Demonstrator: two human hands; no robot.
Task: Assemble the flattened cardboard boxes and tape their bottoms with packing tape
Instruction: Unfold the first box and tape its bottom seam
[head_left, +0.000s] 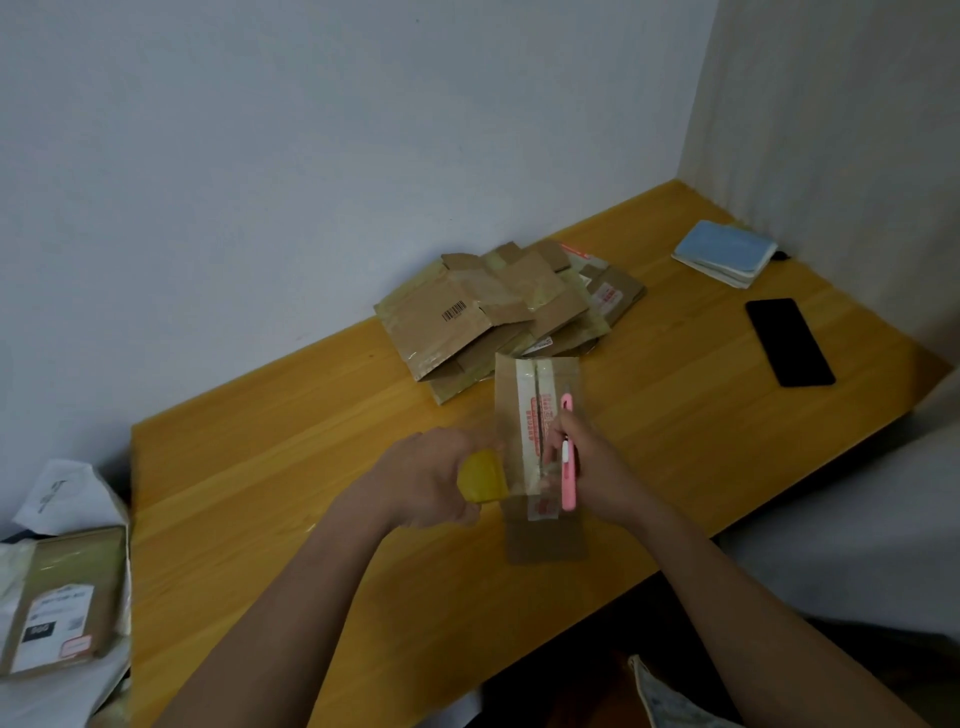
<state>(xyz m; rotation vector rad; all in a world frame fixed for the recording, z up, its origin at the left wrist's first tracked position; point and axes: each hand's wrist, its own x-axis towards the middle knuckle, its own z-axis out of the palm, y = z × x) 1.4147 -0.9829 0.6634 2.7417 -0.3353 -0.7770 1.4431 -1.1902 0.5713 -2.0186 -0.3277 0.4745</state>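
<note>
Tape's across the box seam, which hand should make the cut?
Right. The right hand already holds the pink utility knife over the cardboard box, beside the taped seam. The left hand grips the yellow tape roll at the box's left edge.

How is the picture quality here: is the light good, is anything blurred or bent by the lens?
Head view: the light is dim and flat, so both arms look dark. The table edges bow from wide-angle distortion. The left hand and its yellow tape roll look soft; print on the box is unreadable. No strong glare.
</note>
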